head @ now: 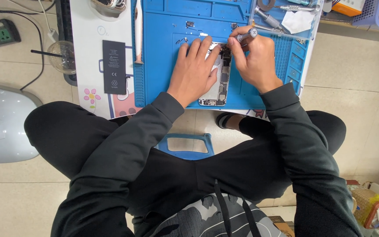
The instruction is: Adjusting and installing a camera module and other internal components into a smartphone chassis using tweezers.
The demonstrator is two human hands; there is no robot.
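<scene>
— Right hand [256, 61] status?

— Closed around a slim metal screwdriver [246, 36], tip down at the top end of the opened phone [221, 81]. My left hand [194, 70] lies flat across the phone, fingers spread, gripping nothing.

— Location of the phone?

— On the blue repair mat [167, 44], centre, just ahead of my knees.

— Handling?

— I judge it light, stiff and fragile inside; best held by its outer edges. Exposed interior shows dark components in a silver frame.

— Nearby?

— A black battery [114, 67] lies left of the mat.
</scene>
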